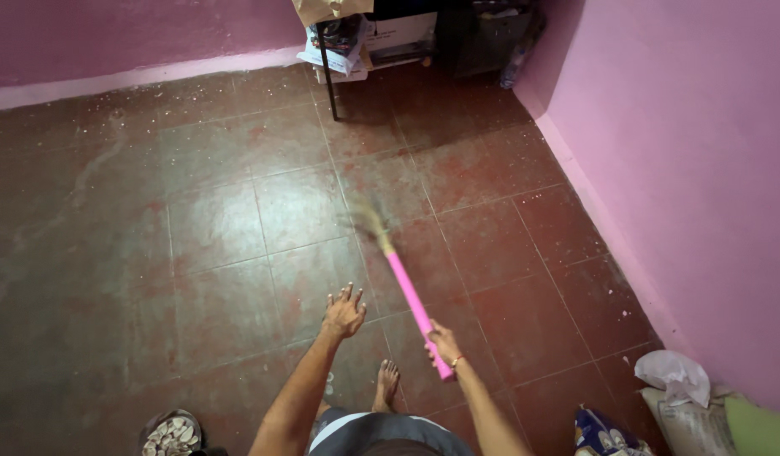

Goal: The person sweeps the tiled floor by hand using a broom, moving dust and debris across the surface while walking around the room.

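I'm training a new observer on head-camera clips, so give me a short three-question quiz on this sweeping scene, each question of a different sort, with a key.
1. True or false: the left hand grips the broom.
2. Which hand holds the broom's pink handle? A) left B) right C) both
3. Fill in: the blurred bristles are over the red-brown tiled ____.

Key:
1. False; the left hand is spread open in the air, apart from the broom.
2. B; the right hand is closed round the handle near its lower end.
3. floor.
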